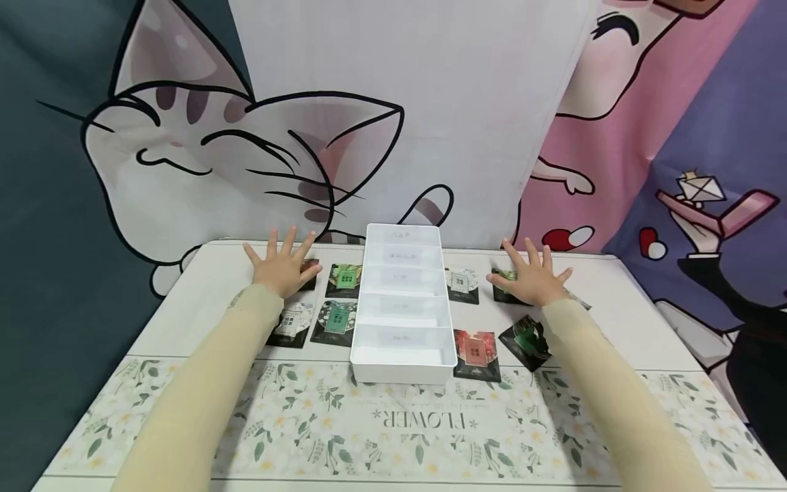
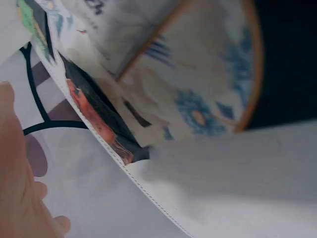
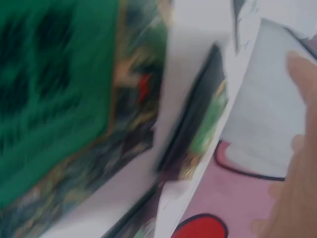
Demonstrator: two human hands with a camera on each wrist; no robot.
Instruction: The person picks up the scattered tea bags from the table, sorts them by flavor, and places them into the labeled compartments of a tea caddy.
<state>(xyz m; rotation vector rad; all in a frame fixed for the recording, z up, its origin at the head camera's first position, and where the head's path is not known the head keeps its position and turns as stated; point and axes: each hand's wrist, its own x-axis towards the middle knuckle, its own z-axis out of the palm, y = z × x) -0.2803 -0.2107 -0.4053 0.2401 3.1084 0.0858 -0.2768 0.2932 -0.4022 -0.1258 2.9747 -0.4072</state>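
My left hand (image 1: 279, 270) is spread over the back left of the table, fingers straight, holding nothing. Beneath and beside it lie a red-labelled sachet (image 1: 309, 275) and a white-and-black sachet (image 1: 292, 324). My right hand (image 1: 533, 277), also with fingers fanned out, is over the back right. It partly covers a green-labelled sachet (image 1: 505, 287); a dark green sachet (image 1: 527, 343) lies below its wrist. Between the hands stands a long white box (image 1: 402, 374) split into several compartments. In the left wrist view, a blue-flowered sachet (image 2: 198, 89) fills the foreground.
Left of the box are two more sachets, one light green (image 1: 345, 281) and one teal (image 1: 335, 322). To its right lie a white-labelled sachet (image 1: 462, 285) and a red sachet (image 1: 476, 355). A flower-printed strip (image 1: 344, 437) crosses the table front; a cartoon curtain (image 1: 479, 123) hangs behind.
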